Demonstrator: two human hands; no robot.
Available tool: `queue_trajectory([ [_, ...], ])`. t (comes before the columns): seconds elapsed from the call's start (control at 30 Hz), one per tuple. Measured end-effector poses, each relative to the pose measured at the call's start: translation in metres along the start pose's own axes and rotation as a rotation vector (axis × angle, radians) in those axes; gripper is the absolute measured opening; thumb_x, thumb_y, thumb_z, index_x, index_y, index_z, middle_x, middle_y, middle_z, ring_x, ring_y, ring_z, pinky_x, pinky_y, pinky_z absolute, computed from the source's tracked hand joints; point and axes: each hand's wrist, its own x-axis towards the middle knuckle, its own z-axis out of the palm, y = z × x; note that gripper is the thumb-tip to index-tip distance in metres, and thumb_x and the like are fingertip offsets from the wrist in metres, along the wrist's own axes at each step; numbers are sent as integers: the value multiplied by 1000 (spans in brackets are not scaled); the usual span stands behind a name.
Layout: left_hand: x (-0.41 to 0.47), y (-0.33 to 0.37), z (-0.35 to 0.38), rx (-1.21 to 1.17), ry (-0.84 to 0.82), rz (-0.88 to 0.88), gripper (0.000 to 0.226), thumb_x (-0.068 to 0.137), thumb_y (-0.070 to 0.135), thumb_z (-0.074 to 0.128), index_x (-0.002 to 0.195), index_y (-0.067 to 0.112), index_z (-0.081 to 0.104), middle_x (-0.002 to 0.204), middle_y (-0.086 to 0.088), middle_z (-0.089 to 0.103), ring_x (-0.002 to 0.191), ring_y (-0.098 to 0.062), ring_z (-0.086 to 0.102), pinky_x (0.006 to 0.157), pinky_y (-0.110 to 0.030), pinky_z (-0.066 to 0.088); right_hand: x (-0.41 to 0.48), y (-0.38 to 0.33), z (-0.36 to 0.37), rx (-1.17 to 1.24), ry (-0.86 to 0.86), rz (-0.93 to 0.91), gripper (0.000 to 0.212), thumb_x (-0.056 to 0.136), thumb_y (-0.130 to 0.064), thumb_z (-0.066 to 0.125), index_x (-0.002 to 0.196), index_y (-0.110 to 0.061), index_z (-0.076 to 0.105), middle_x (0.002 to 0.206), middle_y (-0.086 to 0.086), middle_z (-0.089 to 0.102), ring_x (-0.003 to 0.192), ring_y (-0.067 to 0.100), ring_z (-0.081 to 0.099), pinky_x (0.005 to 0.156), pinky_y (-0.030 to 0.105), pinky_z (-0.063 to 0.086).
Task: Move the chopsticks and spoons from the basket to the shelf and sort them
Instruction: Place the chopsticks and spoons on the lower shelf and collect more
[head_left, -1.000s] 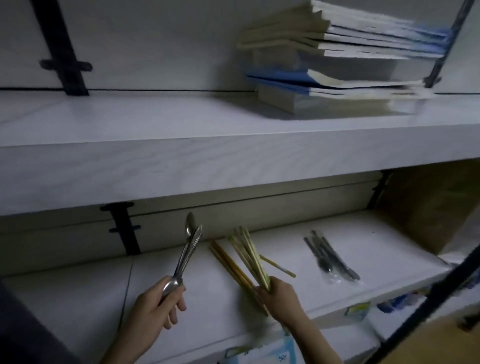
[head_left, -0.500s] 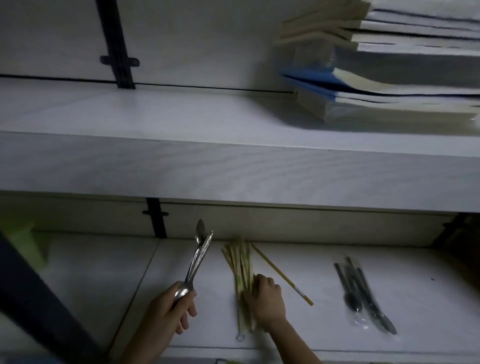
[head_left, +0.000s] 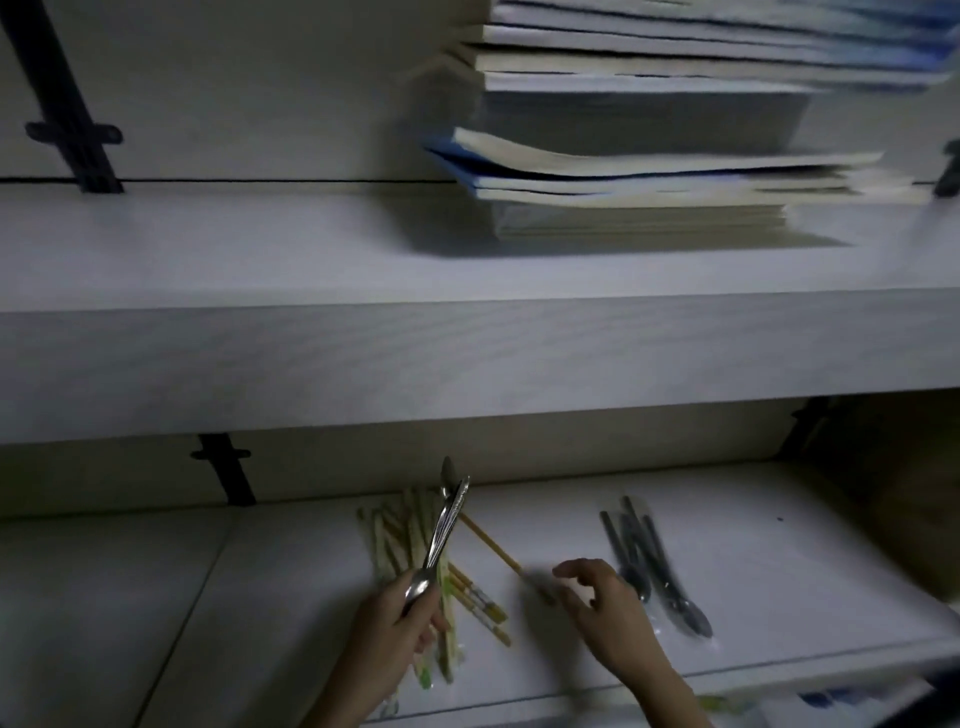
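My left hand grips two or three metal spoons by their bowl ends, handles pointing up over the lower shelf. A bundle of chopsticks lies flat on that shelf just behind and beneath this hand. One stray chopstick lies angled to the right of the bundle. My right hand hovers at its near end with fingers spread and loosely bent, holding nothing. Dark spoons in a clear wrapper lie further right. No basket is in view.
An upper shelf juts out above, carrying a stack of books. Black brackets stand against the back wall. A brown box or bag fills the lower shelf's right end.
My right hand has let go of the chopstick bundle, which now lies on the shelf, and has moved right toward the stray chopstick. My left hand shifted right with the spoons.
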Motion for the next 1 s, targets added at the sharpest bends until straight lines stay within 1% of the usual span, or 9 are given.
queue_trajectory([
  [0.13, 10, 6, 61, 68, -23, -9, 20, 93, 7, 49, 76, 13, 57, 58, 1, 63, 45, 1, 48, 48, -13, 40, -11, 36, -46, -89, 64, 21, 17, 88, -19, 58, 104, -24, 64, 101, -9, 61, 100, 9, 57, 82, 16, 40],
  [0.23, 19, 8, 110, 94, -42, -10, 25, 93, 5, 49, 71, 14, 53, 63, -1, 54, 45, 0, 43, 49, -16, 36, -22, 56, -80, -164, 57, 20, 17, 88, -19, 58, 102, -26, 65, 99, -9, 63, 98, 9, 58, 78, 17, 41],
  [0.33, 33, 3, 154, 237, -31, 6, 24, 93, 9, 49, 70, 16, 51, 66, -1, 52, 59, -10, 48, 58, -21, 37, -33, 75, -113, -206, 26, 19, 14, 90, -26, 55, 94, -39, 54, 90, -20, 62, 87, 0, 59, 76, 16, 47],
  [0.4, 42, -1, 179, 408, -4, 35, 16, 93, 15, 49, 81, 11, 59, 81, -8, 60, 78, -20, 55, 73, -29, 40, -38, 87, -131, -243, 7, 21, 14, 91, -30, 53, 94, -43, 49, 88, -23, 59, 86, 0, 60, 79, 19, 50],
  [0.47, 49, -3, 202, 523, 27, 18, 22, 94, 19, 47, 101, 6, 63, 103, -13, 61, 98, -25, 56, 85, -31, 41, -41, 95, -148, -278, 7, 10, 13, 92, -32, 51, 95, -44, 48, 91, -20, 60, 87, 0, 59, 80, 18, 49],
  [0.57, 53, 1, 227, 627, 73, -26, 30, 97, 23, 41, 117, 8, 58, 115, -9, 57, 105, -22, 56, 87, -29, 43, -47, 105, -168, -288, -3, 11, 10, 93, -33, 48, 96, -43, 48, 92, -16, 60, 83, 0, 56, 74, 14, 44],
  [0.77, 64, 2, 246, 772, 134, -27, 28, 95, 29, 46, 114, 11, 57, 116, -6, 57, 104, -18, 55, 89, -30, 48, -54, 123, -184, -280, -57, 55, 26, 92, -35, 48, 80, -54, 37, 84, -23, 57, 85, 0, 58, 79, 17, 47],
  [0.93, 46, 13, 221, 988, 177, 150, 48, 91, 47, 44, 130, 19, 44, 129, 4, 44, 121, -13, 39, 99, -24, 33, -49, 126, -180, -254, -81, 11, 10, 86, -59, 40, 79, -53, 39, 86, -23, 58, 85, 1, 59, 82, 18, 50],
  [1.0, 29, 19, 198, 979, 195, 205, 38, 93, 43, 43, 123, 21, 50, 123, 7, 49, 112, -8, 44, 90, -19, 35, -44, 114, -176, -260, -74, -28, 11, 91, -46, 45, 83, -52, 42, 92, -21, 59, 86, 2, 60, 82, 18, 49],
])
